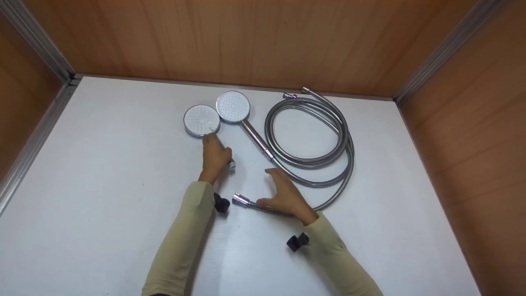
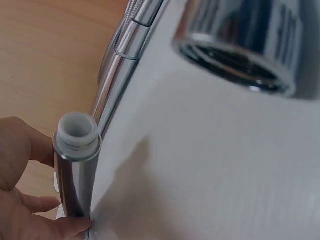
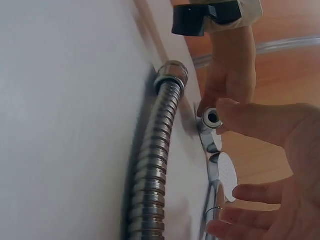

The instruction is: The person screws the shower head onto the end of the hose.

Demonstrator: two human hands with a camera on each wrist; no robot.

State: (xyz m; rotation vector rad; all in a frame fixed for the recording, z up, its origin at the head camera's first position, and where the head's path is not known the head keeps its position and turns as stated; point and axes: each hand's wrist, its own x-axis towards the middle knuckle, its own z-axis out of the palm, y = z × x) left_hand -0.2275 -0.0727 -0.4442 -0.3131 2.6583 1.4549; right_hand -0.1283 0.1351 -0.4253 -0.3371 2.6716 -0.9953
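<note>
My left hand (image 1: 215, 156) grips the handle of a round shower head (image 1: 201, 120); in the left wrist view fingers and thumb lie round the chrome handle (image 2: 79, 175), its white threaded end (image 2: 77, 127) uncovered. My right hand (image 1: 285, 195) is spread over the metal hose beside its chrome connector (image 1: 240, 200). In the right wrist view its thumb and fingers (image 3: 260, 207) stand apart, with the ribbed hose (image 3: 152, 165) lying to one side. Whether the hand touches the hose, I cannot tell.
A second shower head (image 1: 233, 107) lies against the first, its handle joined to the hose. Coils of hose (image 1: 308, 162) fill the right centre of the white table (image 1: 102, 185). Wooden panels (image 1: 230, 41) stand at the back and both sides.
</note>
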